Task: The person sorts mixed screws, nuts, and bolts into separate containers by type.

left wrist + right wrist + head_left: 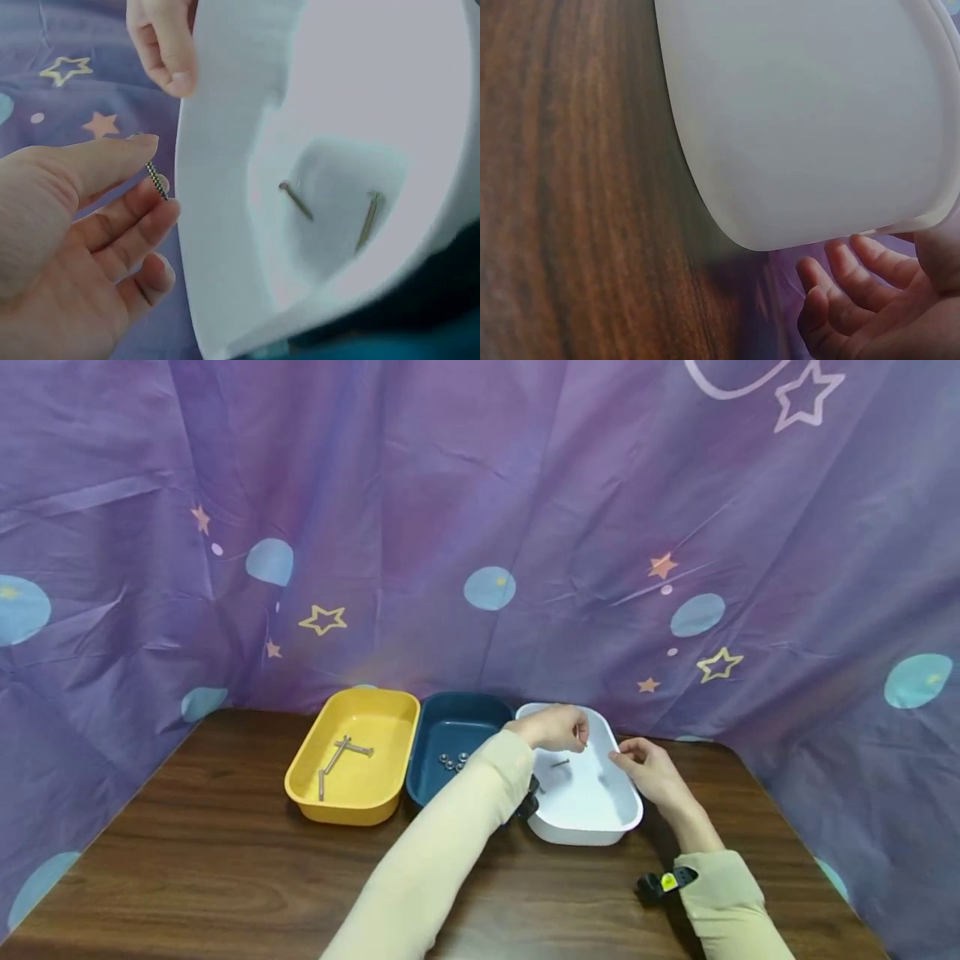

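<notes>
My left hand is over the far part of a white tray, a screw pinched between thumb and fingertips. In the left wrist view the threaded end of this screw points down past the fingertips, its head mostly hidden by the thumb. On the tray floor lie two more screws, one near the middle and the other by the side wall. At the tray's right rim, my right hand grips the edge with its thumb over the rim. Its fingers are curled beneath the rim, outside the wall.
Left of the white tray stands a dark blue tray with several nuts, partly behind my left sleeve. Beside it, a yellow tray holds several long bolts. A patterned purple curtain hangs behind the wooden table.
</notes>
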Action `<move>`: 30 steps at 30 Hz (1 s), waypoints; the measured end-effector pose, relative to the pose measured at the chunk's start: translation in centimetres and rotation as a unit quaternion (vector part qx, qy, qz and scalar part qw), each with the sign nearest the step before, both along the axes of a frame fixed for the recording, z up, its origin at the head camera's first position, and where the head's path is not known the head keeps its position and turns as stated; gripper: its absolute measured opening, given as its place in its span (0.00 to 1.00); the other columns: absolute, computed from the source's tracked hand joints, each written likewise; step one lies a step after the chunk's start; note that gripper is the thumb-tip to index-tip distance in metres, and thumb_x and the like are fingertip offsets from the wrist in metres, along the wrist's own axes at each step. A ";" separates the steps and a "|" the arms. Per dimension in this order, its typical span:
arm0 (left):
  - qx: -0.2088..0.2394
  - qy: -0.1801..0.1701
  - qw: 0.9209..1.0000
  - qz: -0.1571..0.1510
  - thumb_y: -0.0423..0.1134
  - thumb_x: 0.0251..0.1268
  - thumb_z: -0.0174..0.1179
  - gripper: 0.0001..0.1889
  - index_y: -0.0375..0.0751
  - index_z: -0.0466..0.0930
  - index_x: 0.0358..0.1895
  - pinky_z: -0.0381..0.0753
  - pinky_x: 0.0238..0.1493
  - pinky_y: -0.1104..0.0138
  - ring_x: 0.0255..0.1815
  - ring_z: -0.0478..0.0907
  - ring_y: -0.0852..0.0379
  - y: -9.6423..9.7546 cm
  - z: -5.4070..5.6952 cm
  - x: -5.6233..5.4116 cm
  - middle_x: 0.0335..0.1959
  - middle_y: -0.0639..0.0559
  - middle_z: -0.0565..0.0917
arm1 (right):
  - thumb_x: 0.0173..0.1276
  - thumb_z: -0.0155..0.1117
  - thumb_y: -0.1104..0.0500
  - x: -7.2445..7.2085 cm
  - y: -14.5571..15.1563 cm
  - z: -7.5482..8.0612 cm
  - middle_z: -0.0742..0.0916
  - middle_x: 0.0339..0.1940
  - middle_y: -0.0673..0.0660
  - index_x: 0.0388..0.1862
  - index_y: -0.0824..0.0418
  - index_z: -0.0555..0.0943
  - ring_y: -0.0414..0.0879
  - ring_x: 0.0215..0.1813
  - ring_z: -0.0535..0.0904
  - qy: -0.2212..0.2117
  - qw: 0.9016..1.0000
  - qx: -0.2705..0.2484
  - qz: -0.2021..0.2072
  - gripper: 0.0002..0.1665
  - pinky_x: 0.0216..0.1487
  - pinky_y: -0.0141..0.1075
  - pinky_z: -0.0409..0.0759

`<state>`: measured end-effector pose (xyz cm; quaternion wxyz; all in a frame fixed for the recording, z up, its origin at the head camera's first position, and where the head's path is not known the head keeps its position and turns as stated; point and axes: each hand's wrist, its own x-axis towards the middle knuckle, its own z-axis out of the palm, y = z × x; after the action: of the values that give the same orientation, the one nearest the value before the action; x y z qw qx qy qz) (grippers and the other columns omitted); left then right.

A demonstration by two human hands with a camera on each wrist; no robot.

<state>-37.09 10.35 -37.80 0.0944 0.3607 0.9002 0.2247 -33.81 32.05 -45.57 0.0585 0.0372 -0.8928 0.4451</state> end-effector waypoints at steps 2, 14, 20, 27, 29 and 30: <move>0.006 -0.002 1.000 -0.003 0.33 0.64 0.63 0.04 0.43 0.77 0.33 0.68 0.33 0.75 0.31 0.70 0.63 0.5 -0.4 -0.1 0.28 0.57 0.75 | 0.71 0.62 0.56 0.1 0.0 0.0 0.78 0.32 0.57 0.48 0.72 0.74 0.45 0.34 0.72 0.000 1.000 -0.002 0.003 0.19 0.31 0.33 0.72; 0.012 0.005 1.000 0.004 0.34 0.64 0.64 0.05 0.43 0.77 0.32 0.67 0.31 0.76 0.29 0.70 0.63 1.8 -1.3 -0.1 0.26 0.57 0.73 | 0.72 0.61 0.57 0.0 0.2 -0.1 0.79 0.32 0.58 0.48 0.72 0.74 0.45 0.34 0.73 0.015 1.000 -0.006 0.015 0.18 0.31 0.33 0.72; 0.012 -0.010 1.000 0.023 0.35 0.65 0.64 0.05 0.44 0.77 0.32 0.67 0.33 0.75 0.31 0.71 0.63 1.4 -2.1 0.0 0.27 0.57 0.74 | 0.71 0.62 0.59 0.0 0.1 -0.4 0.79 0.32 0.58 0.47 0.72 0.73 0.45 0.34 0.72 0.014 1.000 -0.017 0.010 0.16 0.31 0.33 0.72; 0.000 -0.012 1.000 0.023 0.36 0.64 0.65 0.05 0.44 0.78 0.32 0.68 0.33 0.75 0.32 0.72 0.63 1.3 -2.0 0.0 0.28 0.57 0.76 | 0.72 0.62 0.56 -0.1 0.1 -0.4 0.78 0.33 0.58 0.48 0.72 0.73 0.45 0.34 0.72 0.008 1.000 -0.015 0.009 0.18 0.31 0.34 0.72; -0.003 -0.009 1.000 0.021 0.36 0.65 0.64 0.03 0.45 0.79 0.34 0.68 0.36 0.75 0.34 0.72 0.63 1.4 -1.9 0.0 0.31 0.57 0.76 | 0.72 0.61 0.57 -0.2 0.1 -0.4 0.78 0.33 0.58 0.48 0.72 0.74 0.46 0.34 0.72 0.008 1.000 -0.013 0.006 0.18 0.31 0.34 0.71; -0.004 -0.008 1.000 0.020 0.36 0.65 0.64 0.03 0.45 0.79 0.36 0.69 0.37 0.74 0.35 0.72 0.63 1.4 -1.8 0.0 0.32 0.57 0.77 | 0.72 0.61 0.57 -0.2 0.0 -0.4 0.78 0.32 0.57 0.48 0.71 0.74 0.45 0.34 0.72 0.009 1.000 -0.011 0.005 0.18 0.31 0.34 0.71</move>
<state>-37.14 11.71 -39.60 0.0988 0.3402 0.9075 0.2258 -34.01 32.06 -45.92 0.0648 0.0447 -0.8869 0.4551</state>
